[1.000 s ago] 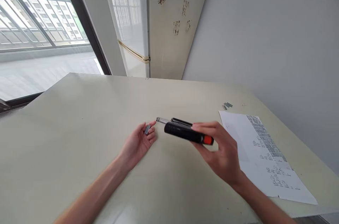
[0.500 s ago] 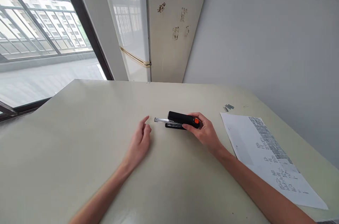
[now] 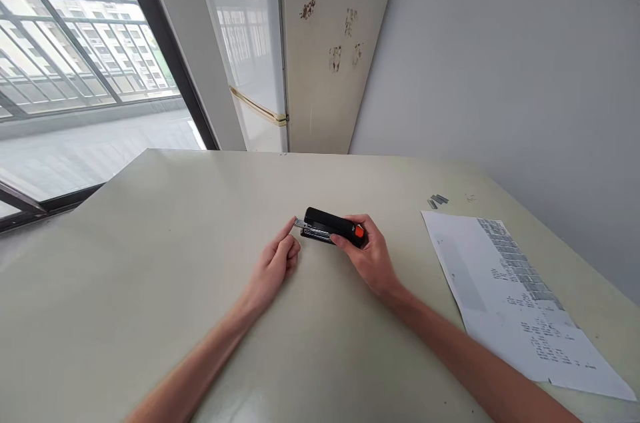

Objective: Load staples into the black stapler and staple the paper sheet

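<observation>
Two bare forearms [image 3: 450, 350] enter from the near side, one to each side of the stapler [image 3: 327, 217], above the pale counter [image 3: 320, 343]. The right hand [image 3: 367, 253] grips the rear end of the stapler: its fingers are clamped on the black body, thumb on the near face, close to the orange-red end piece [image 3: 359, 231]. The left hand [image 3: 275, 260] is positioned at the opposite end. Its index finger is extended to the tip of the metal rail [image 3: 300, 223] protruding from the stapler; the remaining fingers are curled together, and whether they enclose anything cannot be told. The stapler is located between the two hands, with a gap visible between its upper arm and base. Contact between base and counter cannot be determined.

Right of the stapler, well apart, a printed sheet of paper [image 3: 500, 310] lies flat. Beyond the stapler and to its right, near the far corner of the sheet, several grey staple strips [image 3: 440, 199] lie grouped. Farther behind the stapler stands a refrigerator [image 3: 320, 90] with brown marks; a window [image 3: 90, 96] is to the far left.
</observation>
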The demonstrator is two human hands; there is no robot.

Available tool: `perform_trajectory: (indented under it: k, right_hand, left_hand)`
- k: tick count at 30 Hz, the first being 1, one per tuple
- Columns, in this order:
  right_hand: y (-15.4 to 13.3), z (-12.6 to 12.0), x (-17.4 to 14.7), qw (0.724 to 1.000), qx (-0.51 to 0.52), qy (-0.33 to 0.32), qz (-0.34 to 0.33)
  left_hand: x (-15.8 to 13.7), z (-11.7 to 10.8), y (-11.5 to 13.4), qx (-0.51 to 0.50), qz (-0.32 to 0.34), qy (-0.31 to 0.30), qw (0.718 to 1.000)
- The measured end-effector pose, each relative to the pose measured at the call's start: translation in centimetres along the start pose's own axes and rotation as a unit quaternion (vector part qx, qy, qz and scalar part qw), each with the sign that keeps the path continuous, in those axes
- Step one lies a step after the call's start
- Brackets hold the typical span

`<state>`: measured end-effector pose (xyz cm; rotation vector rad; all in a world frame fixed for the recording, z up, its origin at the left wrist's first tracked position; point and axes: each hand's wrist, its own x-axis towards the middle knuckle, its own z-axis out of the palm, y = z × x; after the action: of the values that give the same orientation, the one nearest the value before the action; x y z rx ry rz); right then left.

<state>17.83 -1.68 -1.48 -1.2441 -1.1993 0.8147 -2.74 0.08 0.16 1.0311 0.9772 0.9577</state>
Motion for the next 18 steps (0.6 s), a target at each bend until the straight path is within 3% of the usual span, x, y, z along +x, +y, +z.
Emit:
perform_trajectory:
  k: [5, 18]
  right_hand:
    - [0.4, 1.1, 0.2, 1.0, 0.017, 0.007, -0.009]
    - [1.5, 2.7, 0.3, 0.999, 0.028, 0.011, -0.025]
  left_hand:
    - [0.3, 0.1, 0.1, -0.094, -0.015, 0.013, 0.995]
    - [0.9, -0.1, -0.2, -0.198, -0.031, 0.022, 0.979]
